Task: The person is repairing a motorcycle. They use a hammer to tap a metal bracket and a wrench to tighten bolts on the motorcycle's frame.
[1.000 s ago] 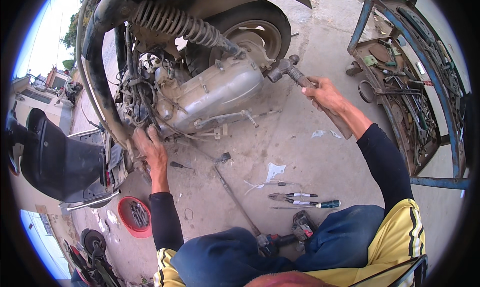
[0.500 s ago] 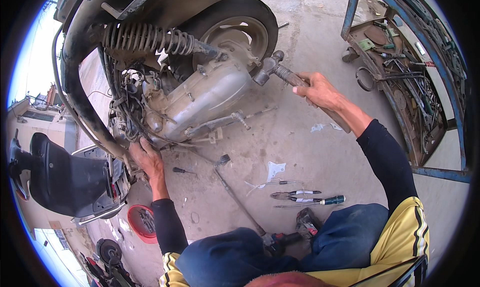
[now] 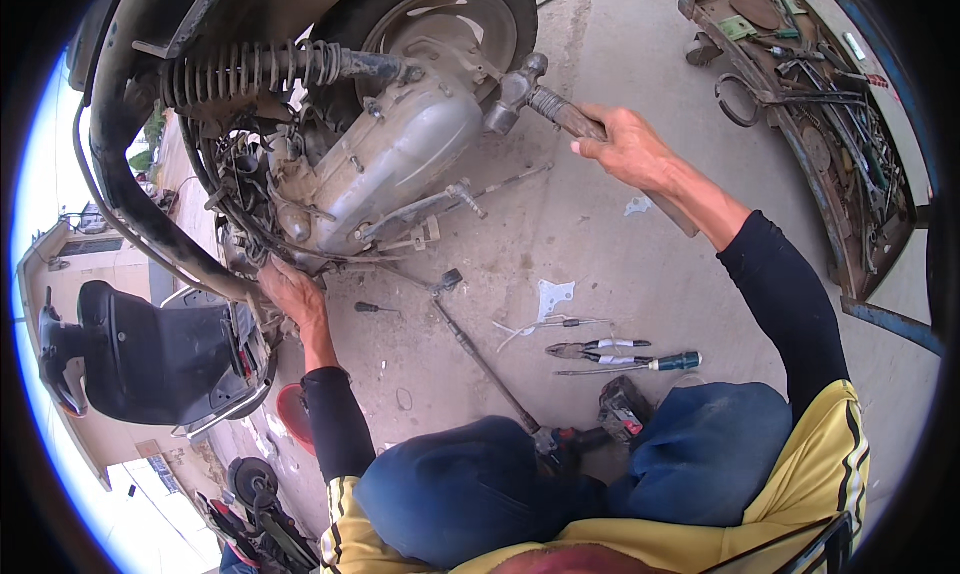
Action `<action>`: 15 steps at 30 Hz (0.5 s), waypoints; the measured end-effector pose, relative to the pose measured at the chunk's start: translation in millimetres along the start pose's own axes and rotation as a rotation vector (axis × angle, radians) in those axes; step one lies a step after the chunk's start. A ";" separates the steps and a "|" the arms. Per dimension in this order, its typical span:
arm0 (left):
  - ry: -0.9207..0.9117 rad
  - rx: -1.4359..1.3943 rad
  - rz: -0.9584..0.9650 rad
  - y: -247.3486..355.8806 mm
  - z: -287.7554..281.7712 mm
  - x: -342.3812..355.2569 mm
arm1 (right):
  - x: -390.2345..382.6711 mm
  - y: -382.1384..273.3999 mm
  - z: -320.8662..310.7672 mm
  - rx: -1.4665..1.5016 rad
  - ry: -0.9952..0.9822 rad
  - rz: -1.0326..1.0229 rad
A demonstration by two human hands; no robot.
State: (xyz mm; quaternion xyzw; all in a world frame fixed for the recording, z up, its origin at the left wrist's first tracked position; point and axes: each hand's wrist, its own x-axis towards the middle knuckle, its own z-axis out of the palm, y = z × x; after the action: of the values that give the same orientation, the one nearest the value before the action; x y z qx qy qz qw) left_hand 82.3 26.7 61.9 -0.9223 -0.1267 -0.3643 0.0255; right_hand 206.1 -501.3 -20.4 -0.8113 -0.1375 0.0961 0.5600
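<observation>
Concrete ground (image 3: 680, 304) is carrying the whole job. Nearest, a power tool (image 3: 570, 446) is lying between the knees, its long shaft (image 3: 478, 356) pointing toward the scooter. Pliers (image 3: 590, 351) and a green-handled screwdriver (image 3: 676, 362) are lying side by side just beyond; a pale flat plate (image 3: 553, 298) is sitting past them. Red bowl (image 3: 293, 414) is showing partly behind the left sleeve. Left hand (image 3: 294, 292) is reaching under the scooter frame (image 3: 175, 239), fingers partly hidden; can't tell how far open or whether it's gripping anything. Right hand (image 3: 628, 146) is closing firmly round the hammer (image 3: 546, 104); its head is hanging near the rear of the silver engine casing (image 3: 415, 149), contact unclear. Rear wheel (image 3: 440, 24) is standing behind that. Off right, a metal tool tray (image 3: 815, 152) is holding loose tools.
</observation>
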 end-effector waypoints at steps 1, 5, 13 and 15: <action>-0.010 0.010 0.006 -6.4 -0.3 0.9 | -3.1 -0.1 0.3 0.037 0.022 -0.065; -0.021 -0.022 0.069 -8.6 -3.5 1.1 | -20.3 -4.2 14.1 -0.132 -0.179 0.197; -0.006 -0.059 0.087 11.9 -8.3 0.3 | -85.0 -8.5 22.2 -0.132 0.146 -0.091; -0.016 -0.073 0.062 15.1 -11.1 -2.7 | -89.1 -29.8 22.8 -0.145 0.204 -0.233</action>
State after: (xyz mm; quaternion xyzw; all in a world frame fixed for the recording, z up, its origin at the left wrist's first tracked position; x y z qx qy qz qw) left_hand 76.8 9.9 68.9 -0.9289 -0.0850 -0.3605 0.0022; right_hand 111.4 -500.7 -0.5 -0.8336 -0.1796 -0.0627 0.5186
